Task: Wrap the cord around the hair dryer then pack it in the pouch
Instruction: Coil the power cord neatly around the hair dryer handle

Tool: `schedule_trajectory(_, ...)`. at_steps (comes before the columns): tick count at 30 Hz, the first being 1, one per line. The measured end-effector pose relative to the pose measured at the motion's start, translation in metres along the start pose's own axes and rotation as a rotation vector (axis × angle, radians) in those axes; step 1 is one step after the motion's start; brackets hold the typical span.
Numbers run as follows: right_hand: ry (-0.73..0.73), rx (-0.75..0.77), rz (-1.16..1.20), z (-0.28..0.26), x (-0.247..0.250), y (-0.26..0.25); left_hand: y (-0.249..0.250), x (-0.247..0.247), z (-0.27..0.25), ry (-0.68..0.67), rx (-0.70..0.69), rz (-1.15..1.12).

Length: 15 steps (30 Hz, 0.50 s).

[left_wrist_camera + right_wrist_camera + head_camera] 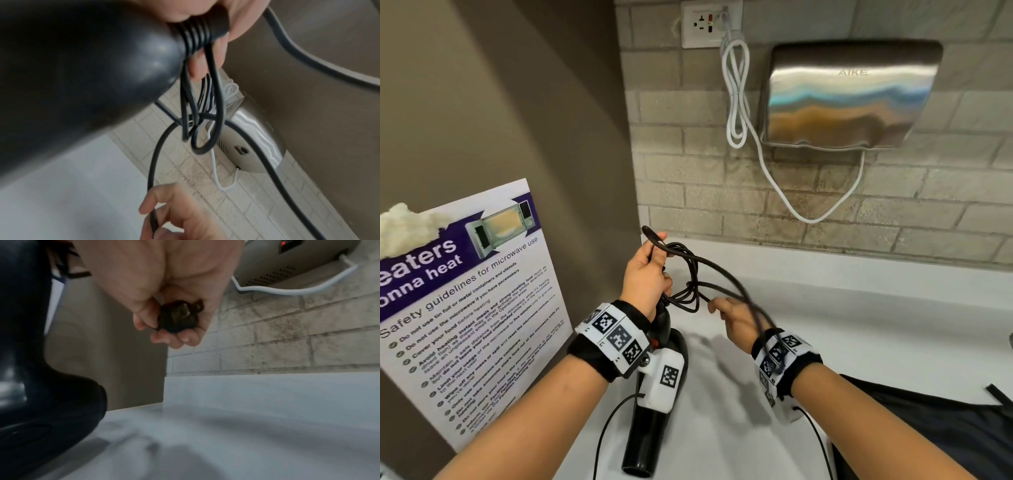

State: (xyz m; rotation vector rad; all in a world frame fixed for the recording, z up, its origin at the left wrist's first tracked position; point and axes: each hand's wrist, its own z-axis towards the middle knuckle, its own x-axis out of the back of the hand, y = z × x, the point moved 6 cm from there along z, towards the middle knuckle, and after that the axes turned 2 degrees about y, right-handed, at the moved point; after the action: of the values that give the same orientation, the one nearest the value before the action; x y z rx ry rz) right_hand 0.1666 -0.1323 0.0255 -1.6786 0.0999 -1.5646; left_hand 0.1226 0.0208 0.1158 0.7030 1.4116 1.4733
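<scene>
The black hair dryer [645,442] hangs nozzle-down over the white counter [859,325]. My left hand [645,277] grips the end of its handle together with loops of the black cord [690,285]. In the left wrist view the dryer body [72,73] fills the left, and cord loops [219,104] dangle from my left hand [216,48]. My right hand [732,318] holds the cord a little to the right, with a strand trailing over its wrist. The right wrist view shows my right hand [164,305] curled round a dark blurred lump [179,316]. The black pouch [945,435] lies at the lower right.
A steel hand dryer [849,96] is mounted on the brick wall, and its white cable [736,92] runs to an outlet [709,22]. A microwave safety poster [465,308] leans on the left wall.
</scene>
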Motion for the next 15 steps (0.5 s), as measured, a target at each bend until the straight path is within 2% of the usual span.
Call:
schedule_trajectory(3, -0.025, -0.045, -0.075, 0.006, 0.004, 0.016, -0.001, 0.003, 0.001, 0.012, -0.002, 0.006)
schedule_trajectory(6, -0.039, -0.182, -0.136, 0.009, 0.008, 0.039, 0.001, 0.004, -0.001, -0.019, 0.0, 0.038)
schedule_trajectory(9, -0.137, -0.35, -0.22, 0.005, 0.003, 0.06, 0.004, 0.002, -0.007, -0.059, 0.029, 0.019)
schedule_trajectory(12, -0.24, -0.439, -0.346, 0.0, -0.005, 0.07, 0.004, 0.001, -0.01, -0.082, -0.002, 0.037)
schedule_trajectory(14, -0.21, -0.444, -0.419, 0.003, -0.003, 0.061, 0.003, -0.002, -0.012, -0.111, 0.008, 0.048)
schedule_trajectory(15, -0.15, -0.427, -0.42, 0.006, 0.002, 0.051, 0.004, -0.003, -0.013, -0.133, 0.01, 0.048)
